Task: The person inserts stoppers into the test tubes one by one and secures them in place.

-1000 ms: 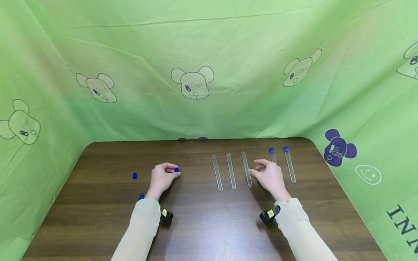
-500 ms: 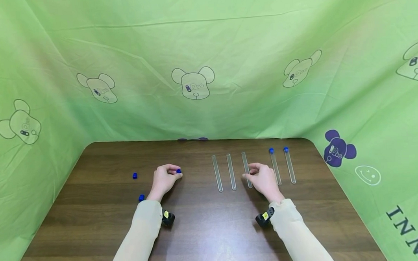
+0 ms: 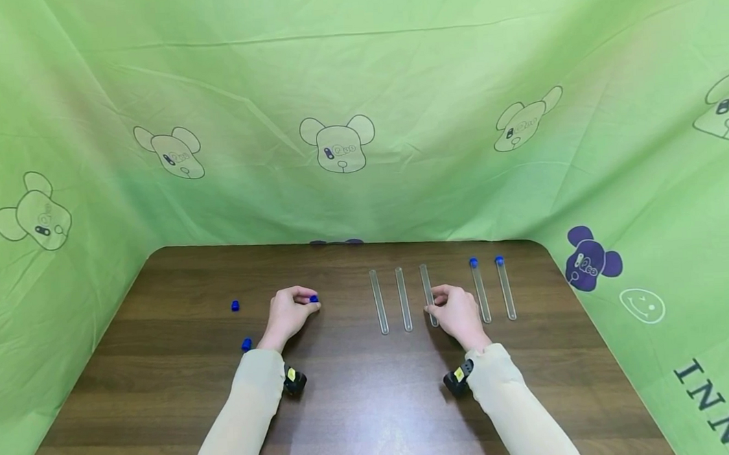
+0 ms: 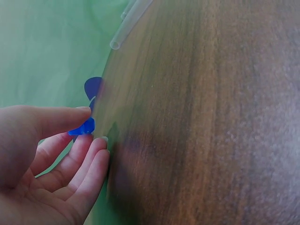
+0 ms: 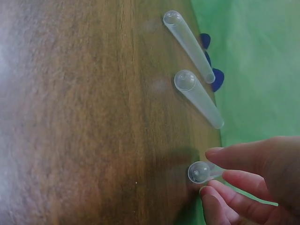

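My left hand [image 3: 287,315] pinches a small blue cap [image 4: 83,127] between thumb and fingers, over the left middle of the table. My right hand [image 3: 458,315] has its thumb and fingers around the sides of a clear uncapped test tube [image 3: 426,279], whose rounded end [image 5: 199,172] faces the right wrist camera. Two more uncapped test tubes, a middle one [image 3: 403,301] and a left one [image 3: 378,302], lie beside it, roughly parallel. Right of that hand lie two test tubes with blue caps, one nearer [image 3: 481,293] and one farther right [image 3: 506,292].
Two loose blue caps lie left of my left hand, one farther back [image 3: 235,306] and one near the sleeve [image 3: 247,344]. The brown wooden table [image 3: 361,406] ends at a green patterned cloth [image 3: 258,205] behind and at both sides.
My right hand has moved left, away from the capped tubes, and now grips the nearest uncapped tube, which has shifted slightly left. My left hand has edged right with the cap.
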Demonstrator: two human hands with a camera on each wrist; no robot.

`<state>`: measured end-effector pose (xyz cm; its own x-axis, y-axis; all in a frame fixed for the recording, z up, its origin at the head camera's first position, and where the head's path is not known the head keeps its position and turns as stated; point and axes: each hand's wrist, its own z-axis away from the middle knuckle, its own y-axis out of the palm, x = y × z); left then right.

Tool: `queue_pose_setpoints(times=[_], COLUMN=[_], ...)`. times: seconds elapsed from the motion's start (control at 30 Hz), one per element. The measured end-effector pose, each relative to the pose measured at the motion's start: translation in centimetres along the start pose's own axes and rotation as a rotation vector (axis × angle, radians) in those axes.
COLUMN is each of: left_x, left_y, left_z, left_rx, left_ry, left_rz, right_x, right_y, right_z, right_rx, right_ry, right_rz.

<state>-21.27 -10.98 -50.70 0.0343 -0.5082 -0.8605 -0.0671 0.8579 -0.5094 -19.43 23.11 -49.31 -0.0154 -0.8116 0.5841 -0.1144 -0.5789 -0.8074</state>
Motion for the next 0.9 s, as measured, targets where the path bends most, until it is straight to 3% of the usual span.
queue_pose_setpoints(times=[0.9], left_x=[-0.35], left_y=[0.19], left_z=[-0.19], left_rx=[-0.003], left_ry=[0.014], left_rz=[-0.003], right_x=[0.35], right_y=[0.23], right_z=[-0.15], right_rx=[-0.001], right_ry=[0.036], right_rz=[0.013])
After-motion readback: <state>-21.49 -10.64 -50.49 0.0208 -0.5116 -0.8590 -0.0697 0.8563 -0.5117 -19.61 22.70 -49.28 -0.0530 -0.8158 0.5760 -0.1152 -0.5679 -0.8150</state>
